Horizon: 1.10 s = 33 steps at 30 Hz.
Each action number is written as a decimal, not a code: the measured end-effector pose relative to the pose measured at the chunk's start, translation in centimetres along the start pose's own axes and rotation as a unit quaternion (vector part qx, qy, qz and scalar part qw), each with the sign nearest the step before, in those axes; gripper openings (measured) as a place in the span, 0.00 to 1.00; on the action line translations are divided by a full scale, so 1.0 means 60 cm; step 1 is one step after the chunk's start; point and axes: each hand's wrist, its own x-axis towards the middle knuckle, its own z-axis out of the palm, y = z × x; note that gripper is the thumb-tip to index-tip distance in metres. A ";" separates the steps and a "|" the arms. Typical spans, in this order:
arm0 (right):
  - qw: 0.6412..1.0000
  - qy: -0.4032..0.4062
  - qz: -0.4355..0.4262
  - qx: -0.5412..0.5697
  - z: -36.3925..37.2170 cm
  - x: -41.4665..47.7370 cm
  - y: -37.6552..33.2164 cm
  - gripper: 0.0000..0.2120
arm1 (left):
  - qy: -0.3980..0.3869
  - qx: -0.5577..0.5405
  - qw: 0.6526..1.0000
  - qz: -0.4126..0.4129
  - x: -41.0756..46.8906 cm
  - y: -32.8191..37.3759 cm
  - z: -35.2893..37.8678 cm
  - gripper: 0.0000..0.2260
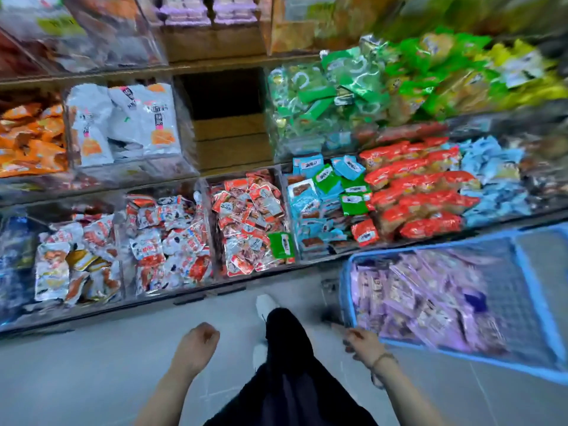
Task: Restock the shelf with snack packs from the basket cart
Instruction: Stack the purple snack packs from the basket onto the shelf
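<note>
Snack packs (430, 302): lilac, flat, heaped in blue mesh basket cart (536, 302), beside shelf (230, 130). Left hand (198, 344): fisted, empty. Right hand (364, 342): at cart's near corner; grip blurred, cannot tell.

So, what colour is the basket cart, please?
The basket cart is blue, seen best in head view.

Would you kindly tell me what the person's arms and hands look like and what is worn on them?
Both forearms are bare, with no sleeves or gloves in view. The left hand wears nothing. The right hand has a thin bracelet round the wrist, and its fingernails look dark, perhaps painted, though blur makes that uncertain.
</note>
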 end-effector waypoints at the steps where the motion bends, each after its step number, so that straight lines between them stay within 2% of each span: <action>1: 0.999 0.022 0.018 0.033 -0.007 -0.005 0.026 0.13 | -0.013 0.002 1.000 0.003 -0.006 0.003 0.017 0.05; 5: 0.991 0.064 0.073 0.089 -0.041 -0.012 0.116 0.15 | -0.050 -0.013 0.999 0.009 -0.039 0.043 0.079 0.07; 10: 0.970 0.127 0.092 0.185 -0.122 -0.012 0.167 0.15 | -0.102 0.021 0.993 0.061 -0.053 0.131 0.126 0.06; 13: 0.946 0.157 0.111 0.260 -0.180 -0.008 0.189 0.14 | -0.109 0.006 0.992 0.066 -0.055 0.195 0.152 0.05; 15: 0.944 0.158 0.107 0.270 -0.217 0.002 0.207 0.14 | -0.107 -0.003 0.991 0.074 -0.052 0.243 0.174 0.05; 19: 0.953 0.136 0.106 0.249 -0.284 0.031 0.237 0.14 | -0.090 -0.047 0.992 0.079 -0.042 0.341 0.234 0.04; 25: 0.979 0.055 0.108 0.165 -0.369 0.084 0.266 0.13 | -0.076 -0.151 0.985 0.027 -0.044 0.460 0.334 0.04; 30: 0.981 -0.028 0.138 0.133 -0.392 0.129 0.274 0.10 | -0.062 -0.202 0.977 -0.002 -0.017 0.519 0.376 0.09; 33: 0.980 -0.056 0.130 0.137 -0.387 0.158 0.272 0.15 | -0.055 -0.211 0.976 -0.010 0.012 0.555 0.384 0.12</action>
